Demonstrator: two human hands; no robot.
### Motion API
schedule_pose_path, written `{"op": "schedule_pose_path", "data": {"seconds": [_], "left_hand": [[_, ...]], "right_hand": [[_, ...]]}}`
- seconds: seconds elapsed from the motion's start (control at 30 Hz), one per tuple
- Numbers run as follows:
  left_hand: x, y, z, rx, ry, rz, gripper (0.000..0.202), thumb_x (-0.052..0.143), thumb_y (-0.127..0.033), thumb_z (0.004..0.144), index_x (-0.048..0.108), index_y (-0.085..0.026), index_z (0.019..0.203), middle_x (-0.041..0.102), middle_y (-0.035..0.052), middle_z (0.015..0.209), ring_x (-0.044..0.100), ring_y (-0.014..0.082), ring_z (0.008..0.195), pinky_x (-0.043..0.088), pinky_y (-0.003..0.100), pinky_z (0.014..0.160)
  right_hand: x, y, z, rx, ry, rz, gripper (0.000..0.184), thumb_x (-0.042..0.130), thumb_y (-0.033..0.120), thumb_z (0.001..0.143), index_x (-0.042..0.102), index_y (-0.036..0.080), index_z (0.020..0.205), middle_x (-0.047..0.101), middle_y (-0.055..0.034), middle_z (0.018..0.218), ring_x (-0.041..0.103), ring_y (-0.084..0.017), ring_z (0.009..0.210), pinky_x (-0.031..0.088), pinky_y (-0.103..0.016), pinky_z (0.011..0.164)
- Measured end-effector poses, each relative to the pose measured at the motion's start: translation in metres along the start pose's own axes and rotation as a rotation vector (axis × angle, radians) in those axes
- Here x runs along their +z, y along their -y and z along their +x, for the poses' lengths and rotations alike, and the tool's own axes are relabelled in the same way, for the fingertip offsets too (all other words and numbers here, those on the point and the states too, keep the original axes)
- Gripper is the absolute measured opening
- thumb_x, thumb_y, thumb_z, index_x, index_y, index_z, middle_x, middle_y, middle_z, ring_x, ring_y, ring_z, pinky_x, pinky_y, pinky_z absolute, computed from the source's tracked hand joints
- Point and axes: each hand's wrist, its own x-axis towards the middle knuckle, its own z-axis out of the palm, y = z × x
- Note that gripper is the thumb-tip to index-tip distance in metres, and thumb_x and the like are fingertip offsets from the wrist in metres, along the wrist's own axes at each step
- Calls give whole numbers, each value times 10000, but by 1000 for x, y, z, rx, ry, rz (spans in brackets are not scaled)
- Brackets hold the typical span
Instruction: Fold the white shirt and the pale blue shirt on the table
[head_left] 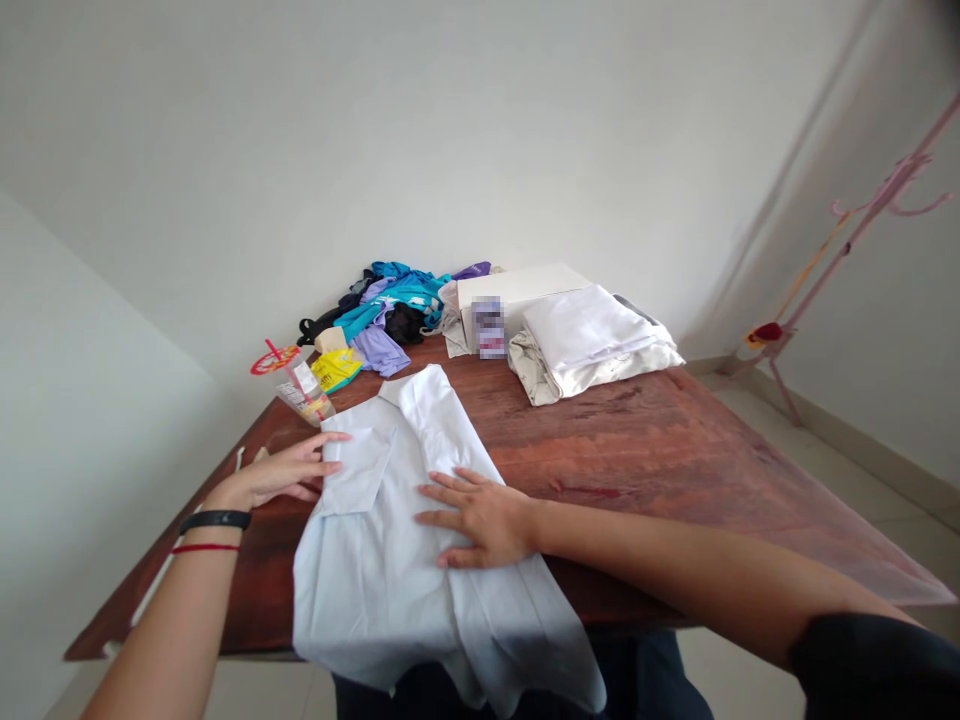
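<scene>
A pale blue shirt [390, 560] lies spread on the wooden table [637, 450], its lower part hanging over the near edge. My right hand [480, 520] rests flat on the middle of the shirt with fingers stretched out to the left. My left hand [289, 472] touches the folded sleeve edge at the shirt's left side, fingers extended and lightly holding the fabric. A black band and a red band circle my left wrist.
A stack of folded white and beige clothes [592, 345] sits at the far side beside a white box [510, 295]. A heap of blue, purple and black garments [390, 310] lies at the far left, near a plastic cup [300, 385] and yellow packet [336, 368]. A pink stand [847, 240] is at right.
</scene>
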Motion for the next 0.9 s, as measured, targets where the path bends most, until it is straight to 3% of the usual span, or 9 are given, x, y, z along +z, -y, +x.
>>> {"op": "schedule_pose_path", "data": {"seconds": [0.07,0.17,0.33,0.5,0.6,0.67,0.77,0.83,0.9], "left_hand": [[4,0,-2,-11,18,34,827,890,-644,606,635,-324,1325,716,62,1074,712,283,1034,599,325,772],[15,-8,0,28,-85,78,755,888,-653,554,717,-253,1172,713,55,986,695,258,903,546,276,654],[46,-32,0,289,-301,120,672,852,-591,582,743,-168,1093,710,64,980,656,252,894,515,278,684],[83,-51,-1,434,-363,105,598,756,-447,743,652,-170,1262,662,25,891,603,177,673,457,243,560],[104,-56,3,463,-386,27,708,725,-340,778,485,-191,1427,649,29,940,579,147,581,436,233,487],[116,-58,7,493,-397,17,828,711,-296,792,342,-202,1527,651,62,1048,583,130,570,460,236,488],[131,-56,16,583,-411,137,976,717,-237,784,198,-224,1611,623,134,1274,668,154,720,565,293,655],[139,-52,22,689,-451,251,1024,722,-206,774,171,-220,1636,531,186,1459,698,234,1014,577,376,885],[144,-50,26,793,-476,336,1034,715,-193,782,160,-206,1654,407,207,1594,596,299,1287,498,434,1071]], "right_hand": [[0,0,0,1,2,7,694,458,635,1037,456,202,1579,277,-131,1714,137,-311,1614,101,-519,1308],[-2,2,0,10,7,40,678,496,617,1031,475,204,1568,279,-133,1713,135,-311,1614,83,-519,1310],[-15,5,5,88,-55,360,621,459,605,1048,539,214,1523,322,-128,1697,219,-306,1598,173,-508,1303],[-41,0,39,299,-391,756,552,597,548,994,596,222,1439,579,-122,1500,520,-280,1414,373,-455,1213],[-54,-10,73,578,-379,1083,570,636,512,973,525,254,1470,598,-117,1453,592,-277,1318,470,-459,1110],[-57,-17,94,706,-332,1263,449,641,423,968,567,246,1374,631,-97,1357,660,-229,1171,522,-412,1024],[-52,-26,116,806,-294,1416,212,554,335,986,618,207,1143,660,-41,1006,670,-159,822,573,-324,810],[-46,-29,125,812,-265,1459,168,506,335,995,609,209,1034,611,0,815,593,-140,640,549,-275,660],[-41,-33,128,803,-236,1458,171,516,350,991,602,206,954,569,22,703,515,-124,539,499,-235,567]]}}
